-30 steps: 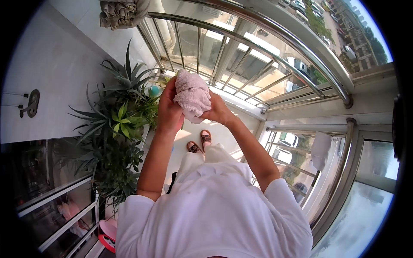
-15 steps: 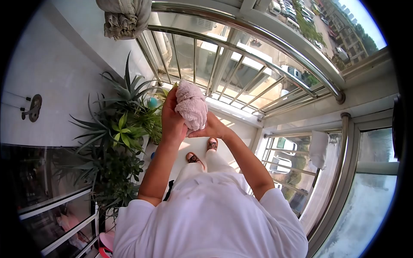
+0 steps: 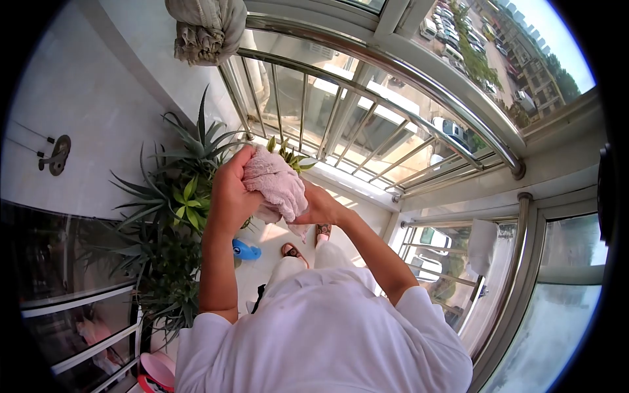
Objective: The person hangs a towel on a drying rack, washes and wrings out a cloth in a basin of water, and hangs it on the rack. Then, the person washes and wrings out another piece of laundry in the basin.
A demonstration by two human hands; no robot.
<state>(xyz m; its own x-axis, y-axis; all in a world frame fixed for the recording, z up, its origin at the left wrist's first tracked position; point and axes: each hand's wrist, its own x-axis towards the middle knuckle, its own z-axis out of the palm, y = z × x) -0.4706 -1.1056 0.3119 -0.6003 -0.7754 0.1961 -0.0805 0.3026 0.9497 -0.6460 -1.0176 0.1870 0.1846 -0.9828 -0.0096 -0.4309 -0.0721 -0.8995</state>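
Observation:
Between my two hands is a bunched pale pink cloth (image 3: 275,180), held up in front of me over the floor. My left hand (image 3: 230,190) grips its left side, with the thumb lying along the cloth. On the other side my right hand (image 3: 322,204) closes on the lower right edge, its fingers partly hidden behind the folds. A loose corner of the cloth hangs below, near my right hand. Leafy tips of a plant (image 3: 288,156) show just behind the cloth.
Potted plants with spiky leaves (image 3: 154,196) line the left wall. A metal railing (image 3: 367,92) runs along the windows ahead. A blue object (image 3: 246,249) lies on the tiled floor (image 3: 262,275) near my sandals (image 3: 293,251). Pink and red basins (image 3: 157,370) stand at lower left.
The cloth has gone from a tight twisted roll to a looser, wider bunch. My left hand has moved left and slightly down, and the blue object has come into fuller view.

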